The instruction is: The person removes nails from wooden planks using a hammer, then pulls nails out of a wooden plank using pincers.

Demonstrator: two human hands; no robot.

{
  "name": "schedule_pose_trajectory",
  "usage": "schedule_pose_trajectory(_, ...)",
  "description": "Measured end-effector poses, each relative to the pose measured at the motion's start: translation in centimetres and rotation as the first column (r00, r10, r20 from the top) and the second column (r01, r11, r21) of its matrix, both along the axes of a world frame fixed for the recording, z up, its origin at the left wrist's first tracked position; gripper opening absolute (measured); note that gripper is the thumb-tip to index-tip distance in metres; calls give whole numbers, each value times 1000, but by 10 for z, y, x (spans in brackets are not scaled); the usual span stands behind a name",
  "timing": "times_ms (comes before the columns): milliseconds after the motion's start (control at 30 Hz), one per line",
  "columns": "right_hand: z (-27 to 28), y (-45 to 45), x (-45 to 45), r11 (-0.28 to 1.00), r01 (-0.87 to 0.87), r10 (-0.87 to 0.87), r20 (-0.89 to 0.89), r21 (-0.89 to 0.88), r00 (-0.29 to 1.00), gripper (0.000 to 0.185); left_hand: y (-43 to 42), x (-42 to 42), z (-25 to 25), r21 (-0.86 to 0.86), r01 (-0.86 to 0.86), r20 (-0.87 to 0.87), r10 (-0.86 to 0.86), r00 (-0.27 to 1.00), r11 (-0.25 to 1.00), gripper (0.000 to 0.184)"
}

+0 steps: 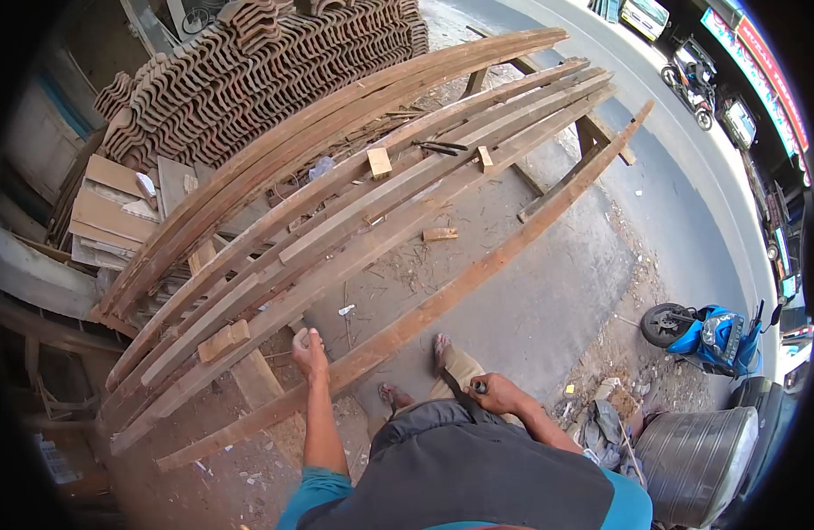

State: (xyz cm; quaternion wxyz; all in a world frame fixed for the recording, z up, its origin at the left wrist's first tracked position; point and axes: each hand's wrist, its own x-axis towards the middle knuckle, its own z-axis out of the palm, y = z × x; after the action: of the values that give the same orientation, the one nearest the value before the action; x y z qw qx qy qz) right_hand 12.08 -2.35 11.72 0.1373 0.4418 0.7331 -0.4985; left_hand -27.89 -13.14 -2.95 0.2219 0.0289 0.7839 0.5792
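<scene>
One long, narrow, reddish-brown wooden beam (pixel 478 270) runs from eight o'clock up to two o'clock, just past the person's two feet (pixel 440 346), and it looks like the main thing to mind. The right hand (pixel 502 396), at five o'clock, is wrapped tight around a tool with a dark, round-ended handle (pixel 479 387), close to the tan trouser leg (pixel 464 363). A dark strip by that leg may be part of the tool, but I can't tell. The left hand (pixel 310 355), between seven and eight o'clock, is curled up over the near part of the beam; I can't tell if it has hold of something small. To do well here, I think the beam needs to sit steady on the pale brown cross timber (pixel 258 378) at eight o'clock, so it can't rock. The tool is best kept a bit out from the leg, with any sharp side facing away, and swung slowly when turning. The feet are very near the beam, so a small step back toward six o'clock would keep the toes safe. The short light-brown wood block (pixel 440 234) on the ground, toward one o'clock, could trip somebody, so look before stepping there.
</scene>
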Motion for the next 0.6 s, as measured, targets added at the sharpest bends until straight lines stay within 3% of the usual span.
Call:
schedule_pose_trajectory(33,-14,4,6,1000,-22,22,-12,-18,1000,30,22,14,10,23,25,-7,-25,1000,999,50)
schedule_pose_trajectory(100,-35,17,22,998,-17,26,-145,64,989,31,71,51,30,-14,342,7,-342,940,940,51)
schedule_pose_trajectory(133,-40,23,28,997,-4,18,-185,80,983,31,101,66,34,-3,392,7,-392,920,920,51)
schedule_pose_trajectory(200,-43,47,45,995,57,-37,-227,84,973,31,162,95,45,-59,587,-142,-589,795,807,52)
schedule_pose_trajectory(333,-29,103,87,956,255,-206,-285,147,936,25,303,162,82,-84,823,-160,-823,545,562,55)
schedule_pose_trajectory(400,-25,119,114,908,402,-361,-264,121,895,27,377,183,72,-370,794,-468,-835,289,482,61)
schedule_pose_trajectory(500,-26,133,153,853,510,-475,-237,110,847,32,470,197,61,-381,826,-474,-855,211,415,73)
schedule_pose_trajectory(567,-32,136,171,838,535,-506,-210,111,836,35,517,198,33,-679,544,-492,-856,159,492,82)
schedule_pose_trajectory(600,-32,137,180,829,549,-521,-211,108,827,35,528,206,37,-682,551,-491,-859,144,481,82)
